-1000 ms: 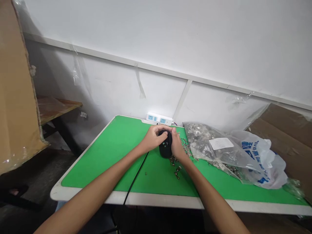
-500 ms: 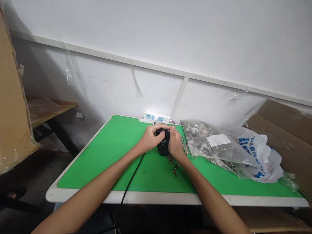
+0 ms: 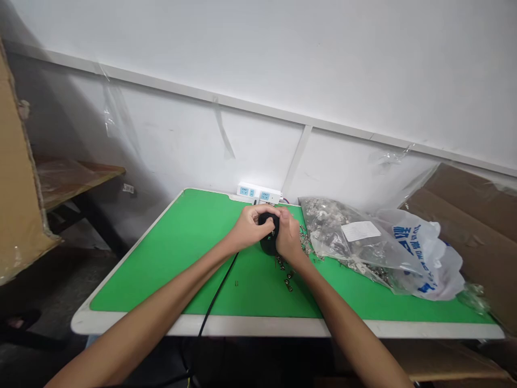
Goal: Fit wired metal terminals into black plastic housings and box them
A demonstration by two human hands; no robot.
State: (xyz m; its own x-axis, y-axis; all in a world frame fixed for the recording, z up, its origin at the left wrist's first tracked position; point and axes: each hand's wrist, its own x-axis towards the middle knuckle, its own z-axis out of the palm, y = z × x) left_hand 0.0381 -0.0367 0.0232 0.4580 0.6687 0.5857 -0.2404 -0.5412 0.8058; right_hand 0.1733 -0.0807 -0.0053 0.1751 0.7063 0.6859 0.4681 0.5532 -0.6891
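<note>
A dark rounded object [image 3: 268, 245] with small light markings is held between both hands over the green tabletop [image 3: 161, 258]. My left hand [image 3: 252, 225] has its fingers curled over the object's far end and its thumb on top. Wrapped against the right side is my right hand [image 3: 288, 234], its fingertips meeting the left ones. Several small metal pieces [image 3: 288, 283] lie just below and beside my right hand. The hands hide part of the object.
Behind the hands stands a white power strip [image 3: 259, 193] against the wall. A clear bag of metal parts [image 3: 335, 226] and a white plastic bag [image 3: 436, 258] lie at right. A black cable [image 3: 218, 293] crosses the front edge. Cardboard [image 3: 20, 178] stands at left.
My right hand's fingers have curled further inward over the object, covering more of its right side. The whole view has shifted slightly.
</note>
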